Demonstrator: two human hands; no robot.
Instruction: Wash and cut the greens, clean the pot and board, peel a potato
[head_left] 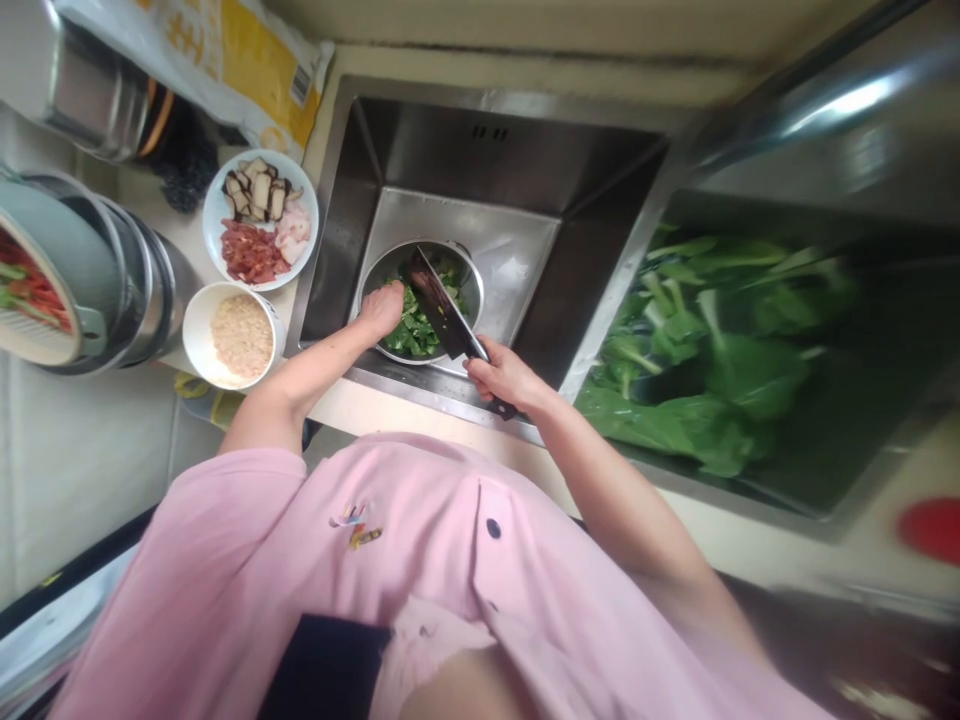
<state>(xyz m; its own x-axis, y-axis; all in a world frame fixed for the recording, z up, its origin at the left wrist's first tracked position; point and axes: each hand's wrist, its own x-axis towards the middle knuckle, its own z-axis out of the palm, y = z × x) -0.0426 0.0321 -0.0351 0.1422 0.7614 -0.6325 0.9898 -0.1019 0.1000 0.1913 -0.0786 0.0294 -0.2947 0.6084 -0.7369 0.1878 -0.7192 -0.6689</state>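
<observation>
The chopped leaves (416,332) are bright green; the knife handle (477,347) is black; the shirt (420,520) is pink with a dark blue button (493,528) and a multicoloured motif (364,536); the bowl (196,342) is white; the plate (214,222) pale blue; the bag (262,65) yellow and white.

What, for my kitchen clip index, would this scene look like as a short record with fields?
Left hand: at the cut greens; grip unclear
Right hand: closed around the handle of a knife
Knife position: blade angled over the round metal vessel
Vessel: in the left basin, holding the cut greens
Right basin: large leafy greens, blurred
Left counter: plate with dark-edged slices, reddish pieces and pale pink pieces; white bowl of pale food
</observation>
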